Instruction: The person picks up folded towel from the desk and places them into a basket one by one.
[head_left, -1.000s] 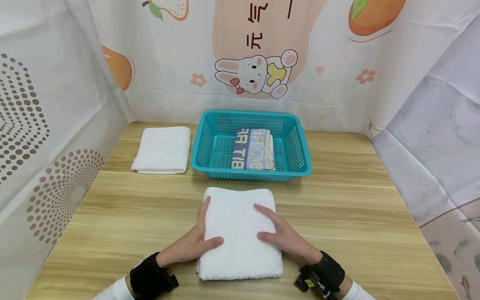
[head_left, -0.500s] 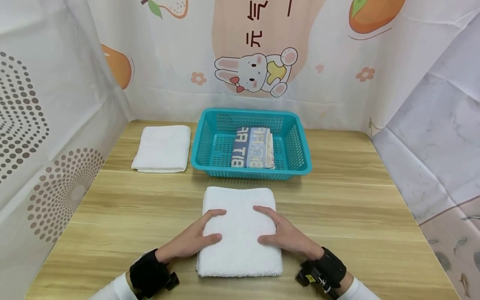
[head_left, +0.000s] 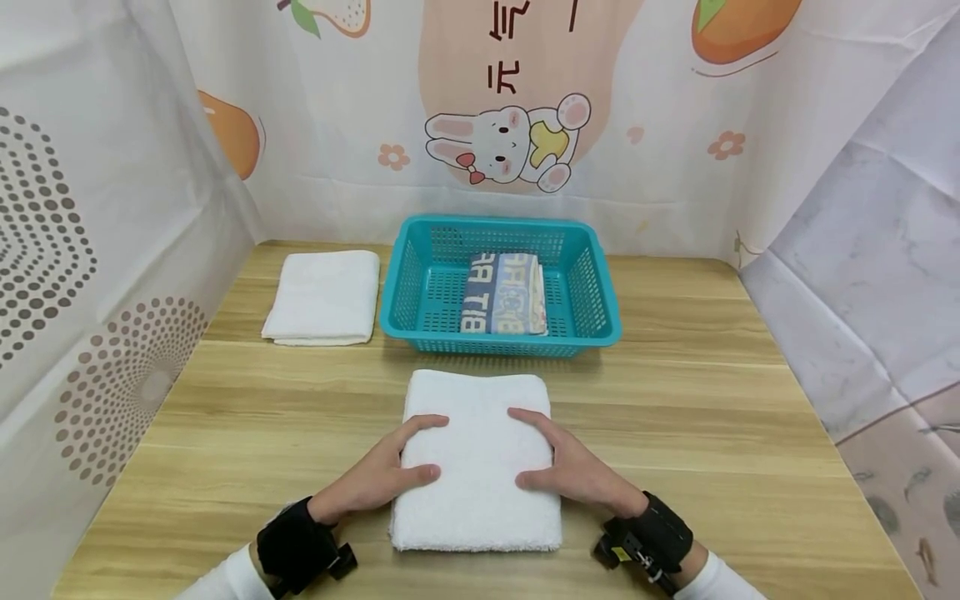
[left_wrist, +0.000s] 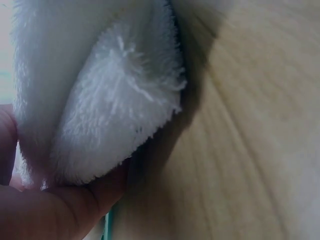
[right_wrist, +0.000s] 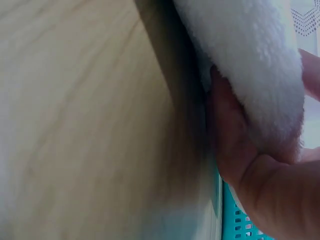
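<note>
A thick folded white towel (head_left: pixel 480 467) lies on the wooden table, square to the front. My left hand (head_left: pixel 378 471) grips its left side, thumb and index finger on top. In the left wrist view, other fingers (left_wrist: pixel 95 195) of that hand go under the towel's layered edge (left_wrist: pixel 115 105). From the opposite side my right hand (head_left: pixel 581 471) holds the towel the same way. Seen from the right wrist, some of its fingers (right_wrist: pixel 230 135) are tucked beneath the fluffy edge (right_wrist: pixel 255 75); the fingertips are hidden.
Behind the towel stands a teal plastic basket (head_left: pixel 501 344) with a folded blue and cream patterned towel (head_left: pixel 502 296) in it. Another folded white towel (head_left: pixel 324 293) lies at the back left. Fabric curtains (head_left: pixel 315 192) border the table (head_left: pixel 697 392) at the back and sides.
My left index finger has come from the towel's left edge onto its top, and the other fingers have gone out of sight. The right hand and the towel stay nearly where they were.
</note>
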